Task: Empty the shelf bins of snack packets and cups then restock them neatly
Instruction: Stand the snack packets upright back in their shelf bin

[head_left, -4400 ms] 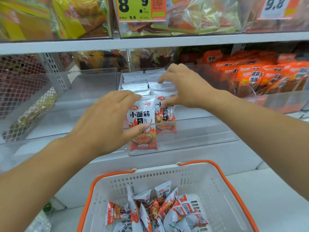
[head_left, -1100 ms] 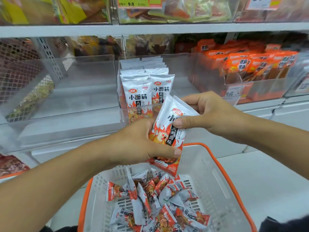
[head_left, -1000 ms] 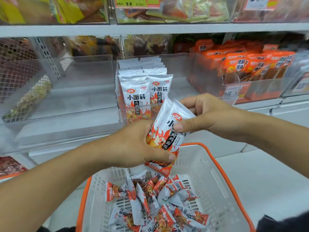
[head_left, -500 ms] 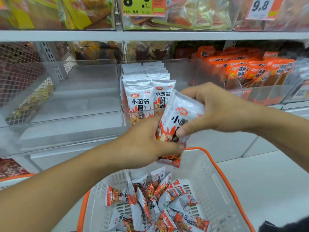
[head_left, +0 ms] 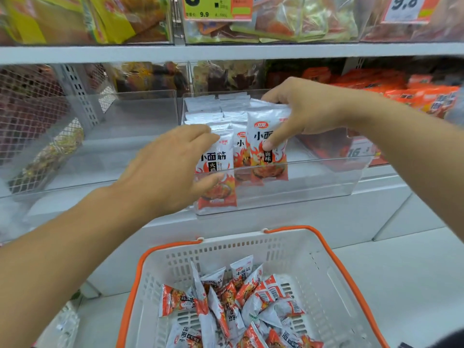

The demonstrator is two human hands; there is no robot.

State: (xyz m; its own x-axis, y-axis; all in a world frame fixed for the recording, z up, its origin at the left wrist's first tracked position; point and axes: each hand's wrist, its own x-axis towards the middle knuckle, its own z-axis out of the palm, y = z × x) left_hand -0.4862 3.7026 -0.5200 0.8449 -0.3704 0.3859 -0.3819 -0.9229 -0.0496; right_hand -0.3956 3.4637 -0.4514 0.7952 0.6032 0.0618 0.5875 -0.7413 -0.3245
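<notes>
My right hand (head_left: pixel 308 111) pinches a small stack of snack packets (head_left: pixel 267 146) by the upper part, thumb on the printed face and fingers curled over the top edge, and holds it upright inside the clear middle bin (head_left: pixel 326 177), just right of the packets already standing there. Each packet is silver-white at the top with a red oval logo, large black characters reading 小面筋, a black strip with smaller characters, orange-red flames and a picture of food on a red lower half. My left hand (head_left: pixel 173 167) hovers spread, fingers relaxed, gripping nothing, right in front of the front packet of the left row (head_left: pixel 217 172); I cannot tell whether it touches it. Behind that front packet the rows (head_left: pixel 213 106) run back through the middle bin as plain silvery top edges. Left of the middle bin is another clear bin (head_left: pixel 100 136); right of it, a bin of orange packets (head_left: pixel 426 96) with a tag showing 16. Above the middle bin, price tags read 9.9 (head_left: pixel 217 7) and 9.8 (head_left: pixel 406 6). Below the middle bin, a white basket with orange rim (head_left: pixel 334 257) holds a loose heap of the same packets (head_left: pixel 233 302).
</notes>
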